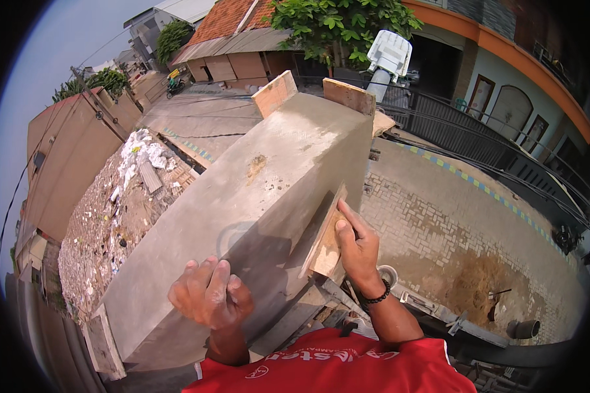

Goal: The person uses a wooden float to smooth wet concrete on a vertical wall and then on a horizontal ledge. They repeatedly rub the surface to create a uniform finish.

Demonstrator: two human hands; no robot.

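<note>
A broad block of smooth grey cement (226, 183) runs away from me, with a damp-looking patch and a few rough spots on its top. My right hand (357, 245), wearing a dark bead bracelet, grips a wooden float (328, 239). The float's flat board lies along the block's right side face, tilted upward. My left hand (213, 295) is held over the near part of the top with its fingers curled in; whether anything is inside them is hidden. Its shadow falls on the cement close by.
Boards stand at the block's edges: two at the far end (349, 96) and one at the near left (103, 344). Far below on the right lie a paved yard (419, 223), a sand heap (472, 281) and a dark bucket (523, 329). Cables (498, 171) cross beyond; a rubble heap (105, 216) lies left.
</note>
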